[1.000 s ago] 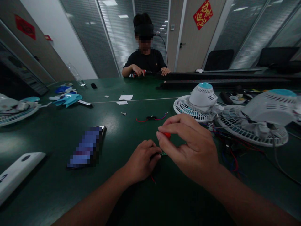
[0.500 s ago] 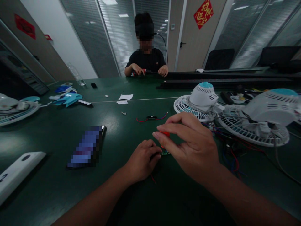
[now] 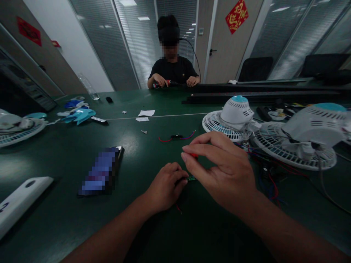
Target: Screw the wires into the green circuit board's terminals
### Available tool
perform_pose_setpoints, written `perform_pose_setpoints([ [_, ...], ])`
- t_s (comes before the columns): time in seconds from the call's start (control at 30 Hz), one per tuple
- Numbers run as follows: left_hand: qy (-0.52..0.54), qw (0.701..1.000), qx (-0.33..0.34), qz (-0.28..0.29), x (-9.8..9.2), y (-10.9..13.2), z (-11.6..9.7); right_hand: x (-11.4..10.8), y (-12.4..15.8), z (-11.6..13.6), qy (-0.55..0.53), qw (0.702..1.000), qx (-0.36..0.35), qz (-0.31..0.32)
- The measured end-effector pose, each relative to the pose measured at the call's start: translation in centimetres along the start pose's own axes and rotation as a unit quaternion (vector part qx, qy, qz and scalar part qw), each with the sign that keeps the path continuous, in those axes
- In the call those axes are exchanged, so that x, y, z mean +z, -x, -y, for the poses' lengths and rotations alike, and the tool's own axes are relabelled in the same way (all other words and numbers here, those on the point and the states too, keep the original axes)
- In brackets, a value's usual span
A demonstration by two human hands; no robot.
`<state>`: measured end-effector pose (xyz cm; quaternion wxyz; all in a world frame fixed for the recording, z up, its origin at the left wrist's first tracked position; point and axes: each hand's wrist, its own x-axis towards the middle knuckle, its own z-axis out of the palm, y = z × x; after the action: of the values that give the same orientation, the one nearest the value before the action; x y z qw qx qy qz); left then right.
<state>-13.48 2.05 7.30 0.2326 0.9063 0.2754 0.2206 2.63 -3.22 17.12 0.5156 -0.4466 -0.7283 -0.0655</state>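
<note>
Shifted slightly rightward, the pinched object [image 3: 194, 155] shows red.

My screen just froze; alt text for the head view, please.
Left hand holds a small green board at a green table; right hand pinches a mostly hidden red item near it. A phone lies to the left, two fans to the right, and a co-worker across the table grips a red tool.

Left hand [image 3: 166, 187]: bare, knuckles rounded; left forearm [image 3: 115, 228] behind hand bare to picture edge. Right hand [image 3: 226, 170]: bare, thumbnail [image 3: 184, 157] short; right forearm [image 3: 290, 228] behind hand likewise bare.
</note>
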Motion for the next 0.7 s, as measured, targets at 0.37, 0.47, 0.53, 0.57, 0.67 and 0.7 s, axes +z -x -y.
perform_pose_setpoints([
  [0.37, -0.002, 1.0, -0.002, 0.0, 0.02, 0.02, -0.1, -0.07, 0.17, -0.11, -0.001, 1.0, 0.015, 0.01],
  [0.47, -0.003, 1.0, -0.004, 0.002, 0.06, 0.1, -0.01, -0.1, 0.19, -0.12, -0.005, 1.0, 0.019, 0.009],
  [0.53, -0.004, 1.0, -0.006, 0.004, 0.07, 0.1, 0.02, -0.06, 0.23, -0.17, -0.004, 1.0, 0.018, 0.003],
  [0.57, -0.005, 1.0, -0.008, 0.006, 0.06, 0.09, 0.01, -0.03, 0.25, -0.21, 0.0, 1.0, 0.016, 0.002],
  [0.67, -0.013, 1.0, -0.007, 0.01, 0.02, 0.01, -0.04, 0.04, 0.32, -0.34, 0.008, 1.0, 0.012, 0.002],
  [0.7, -0.014, 1.0, -0.006, 0.01, 0.0, -0.02, -0.06, 0.04, 0.32, -0.38, 0.01, 1.0, 0.011, 0.003],
])
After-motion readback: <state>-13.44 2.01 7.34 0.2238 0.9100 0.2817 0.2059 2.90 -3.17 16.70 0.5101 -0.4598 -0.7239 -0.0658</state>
